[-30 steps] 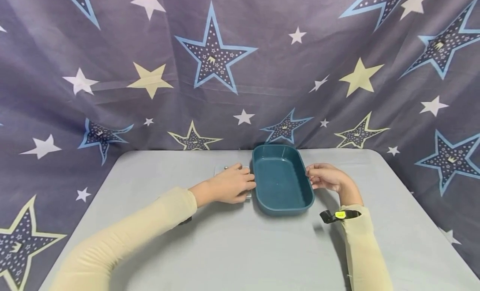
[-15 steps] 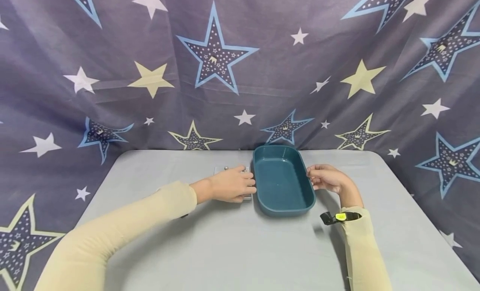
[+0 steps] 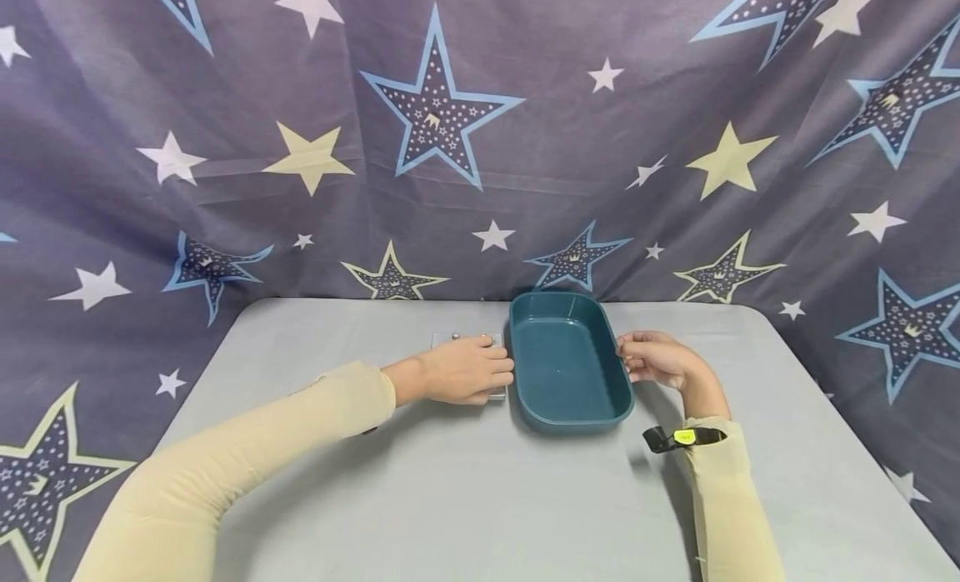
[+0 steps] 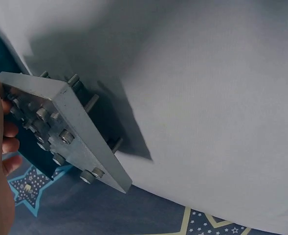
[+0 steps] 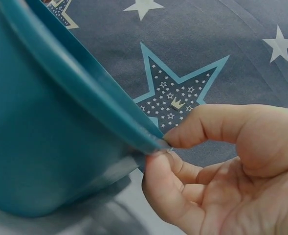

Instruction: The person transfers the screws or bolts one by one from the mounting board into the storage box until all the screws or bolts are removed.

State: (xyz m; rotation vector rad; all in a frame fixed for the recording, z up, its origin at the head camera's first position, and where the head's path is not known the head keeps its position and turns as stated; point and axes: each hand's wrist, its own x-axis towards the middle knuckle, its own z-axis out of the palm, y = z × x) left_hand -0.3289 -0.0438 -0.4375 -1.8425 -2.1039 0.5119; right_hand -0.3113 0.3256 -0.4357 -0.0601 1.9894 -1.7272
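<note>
A thick metal plate (image 4: 92,134) carries several bolts (image 4: 65,136), heads on the top face, threaded ends sticking out beneath. My left hand (image 3: 468,372) lies across it in the head view, covering most of it. The left wrist view has that hand at the plate's end beside the tray, its curled fingers (image 4: 9,145) gripping around that end. A deep teal plastic tray (image 3: 572,418) stands just right of the plate. With thumb and bent forefinger, my right hand (image 3: 651,358) pinches the tray's right rim, as the right wrist view (image 5: 207,161) confirms.
Both rest on a table under a light grey cloth (image 3: 480,499). A dark star-patterned curtain (image 3: 262,215) hangs along the back, close to the tray's far end. A black strap (image 3: 678,436) sits on the right wrist.
My left hand's fingers have settled slightly flatter over the plate. The right hand keeps its pinch on the tray rim; plate and tray stay put, the view shifting slightly.
</note>
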